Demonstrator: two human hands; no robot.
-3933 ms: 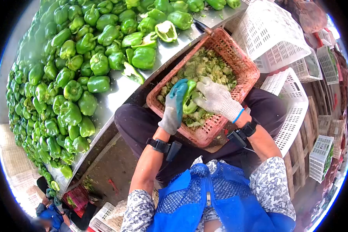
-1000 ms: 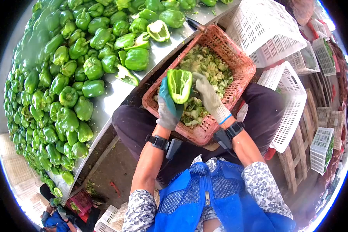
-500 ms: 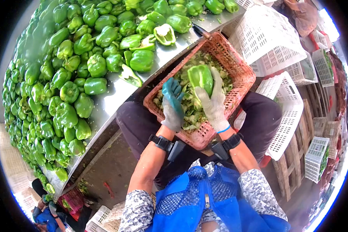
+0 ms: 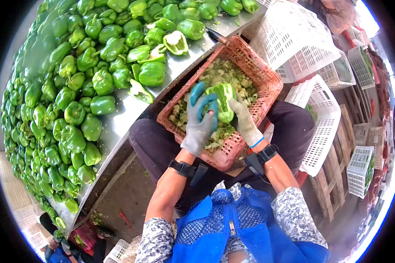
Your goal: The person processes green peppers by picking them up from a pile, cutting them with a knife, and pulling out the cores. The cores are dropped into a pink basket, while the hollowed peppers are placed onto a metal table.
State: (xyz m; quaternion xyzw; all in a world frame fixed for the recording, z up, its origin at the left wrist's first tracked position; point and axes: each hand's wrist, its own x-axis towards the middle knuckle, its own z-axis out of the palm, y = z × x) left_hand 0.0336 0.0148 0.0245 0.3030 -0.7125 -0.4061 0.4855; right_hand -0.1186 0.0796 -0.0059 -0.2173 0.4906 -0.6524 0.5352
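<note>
Metal table: you had the table (image 4: 120, 122) along your left, its edge running close past the crate
Pepper pile: whole green peppers (image 4: 73, 139) covered most of that table; a few cut pieces lay near its edge
Pink crate: the crate (image 4: 267, 74) sat tilted at your knees, pale green scraps (image 4: 245, 82) across its bottom
Left hand: your gloved left hand (image 4: 200, 120) was at the cut pepper's left side, blue-coated fingers part-spread; cannot tell whether they pressed on it or only stood beside it
Right hand: your gloved right hand (image 4: 245, 118) grasped the cut pepper by its right side, thumb towards you
Cut pepper, place: the cut pepper (image 4: 225, 103) was up between your hands, over the scraps in the crate
Cut pepper, handling: probably light, walls firm but springy; likely to crack or bruise if you squeezed hard, and the smooth skin probably slippery, more so if wet
Cut pepper, hold: best taken round the thick outer wall, thumb opposite fingers; the cut rim looked the weaker place to pinch
Cut pepper, look: bright glossy green, blocky, a cut-open piece with part of its paler inside turned up
Pale ribs: lighter streaks showed inside; seeds too small to tell
</note>
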